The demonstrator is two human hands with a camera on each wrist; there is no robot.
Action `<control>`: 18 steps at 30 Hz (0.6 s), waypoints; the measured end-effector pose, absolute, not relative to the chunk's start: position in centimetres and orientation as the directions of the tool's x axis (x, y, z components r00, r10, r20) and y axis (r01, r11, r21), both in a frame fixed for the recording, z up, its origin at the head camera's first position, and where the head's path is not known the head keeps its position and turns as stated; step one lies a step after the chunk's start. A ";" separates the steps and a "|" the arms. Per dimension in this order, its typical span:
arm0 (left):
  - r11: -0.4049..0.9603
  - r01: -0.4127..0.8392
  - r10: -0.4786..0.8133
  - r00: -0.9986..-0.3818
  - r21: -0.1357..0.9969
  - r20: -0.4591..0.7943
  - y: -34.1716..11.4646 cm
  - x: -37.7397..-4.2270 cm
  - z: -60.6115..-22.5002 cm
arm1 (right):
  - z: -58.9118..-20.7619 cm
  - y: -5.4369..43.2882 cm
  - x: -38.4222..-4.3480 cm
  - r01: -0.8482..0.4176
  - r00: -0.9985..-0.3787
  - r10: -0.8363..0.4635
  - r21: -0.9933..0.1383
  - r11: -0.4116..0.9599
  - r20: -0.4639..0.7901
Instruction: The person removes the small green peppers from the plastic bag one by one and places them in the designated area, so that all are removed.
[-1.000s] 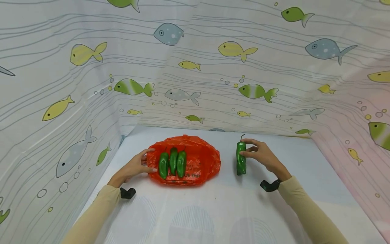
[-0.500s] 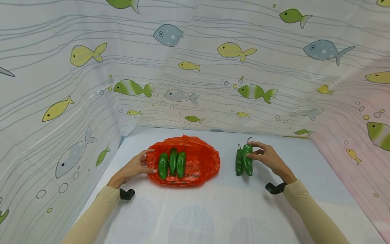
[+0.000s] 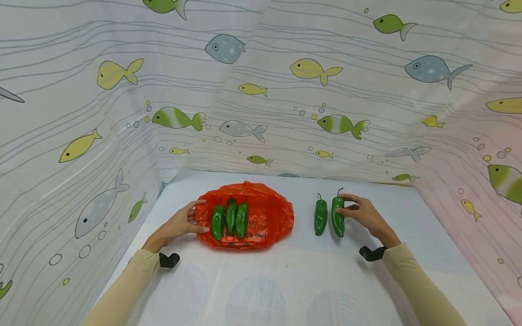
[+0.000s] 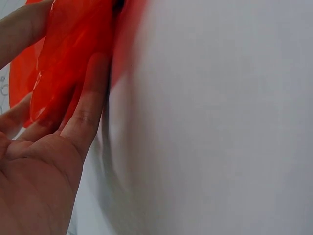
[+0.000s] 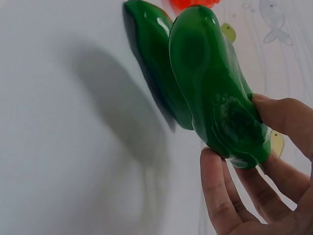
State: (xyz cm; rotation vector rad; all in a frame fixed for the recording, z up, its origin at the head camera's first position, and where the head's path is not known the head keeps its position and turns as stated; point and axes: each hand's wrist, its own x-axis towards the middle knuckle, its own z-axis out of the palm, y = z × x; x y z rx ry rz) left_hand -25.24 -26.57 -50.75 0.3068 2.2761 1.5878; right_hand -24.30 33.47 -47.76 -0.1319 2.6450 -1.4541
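Note:
My right hand [image 3: 363,213] pinches a green chili pepper [image 3: 337,218] between thumb and fingers, its thin stem pointing up and away. In the right wrist view, this held pepper [image 5: 215,83] is off the table, with its shadow falling apart from it. A second green pepper [image 3: 320,218] lies just to its left. My left hand [image 3: 177,225] holds the left side of a red plastic bag [image 3: 277,217] between thumb and fingers. Several fingers are partly behind the bag film [image 4: 78,44] in the left wrist view. Three green peppers [image 3: 230,216] lie side by side in the bag's mouth.
A white table [image 3: 293,280] with faint round prints lies beneath everything. Fish-patterned sheets [image 3: 277,104] stand as walls at the back and both sides. A dark camera mount [image 3: 372,253] sits under the right wrist, another mount [image 3: 169,260] under the left.
My right hand has moved right with its pepper, away from the other pepper, which it overlapped before; a gap now shows between them. The left hand and bag stay put.

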 end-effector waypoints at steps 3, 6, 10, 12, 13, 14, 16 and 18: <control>0.344 -0.024 0.371 -0.915 0.939 -0.159 -26.5 -25.2 -50.6 | -48.2 33.7 -24.4 -0.011 -0.989 -0.129 -0.846 0.533 -0.068; 0.341 -0.028 0.370 -0.915 0.940 -0.162 -26.5 -25.2 -50.6 | -48.6 33.9 -24.6 -0.007 -0.989 -0.128 -0.849 0.529 -0.072; 0.356 -0.032 0.358 -0.918 0.934 -0.168 -26.5 -25.0 -50.4 | -49.2 33.9 -24.9 0.014 -0.987 -0.128 -0.847 0.531 -0.097; 0.361 -0.034 0.355 -0.919 0.932 -0.171 -26.5 -24.9 -50.4 | -49.3 33.9 -25.1 0.030 -0.986 -0.123 -0.845 0.534 -0.113; 0.363 -0.035 0.353 -0.920 0.931 -0.172 -26.5 -24.9 -50.4 | -49.4 33.8 -25.1 0.034 -0.985 -0.125 -0.844 0.535 -0.119; 0.363 -0.035 0.354 -0.919 0.931 -0.172 -26.5 -24.9 -50.3 | -49.4 33.8 -25.1 0.042 -0.985 -0.121 -0.844 0.534 -0.125; 0.358 -0.037 0.356 -0.918 0.933 -0.173 -26.4 -24.8 -50.3 | -49.3 33.7 -25.1 0.045 -0.984 -0.122 -0.846 0.531 -0.129; 0.357 -0.036 0.356 -0.919 0.934 -0.171 -26.4 -24.8 -50.2 | -49.3 33.6 -25.1 0.047 -0.984 -0.119 -0.849 0.526 -0.129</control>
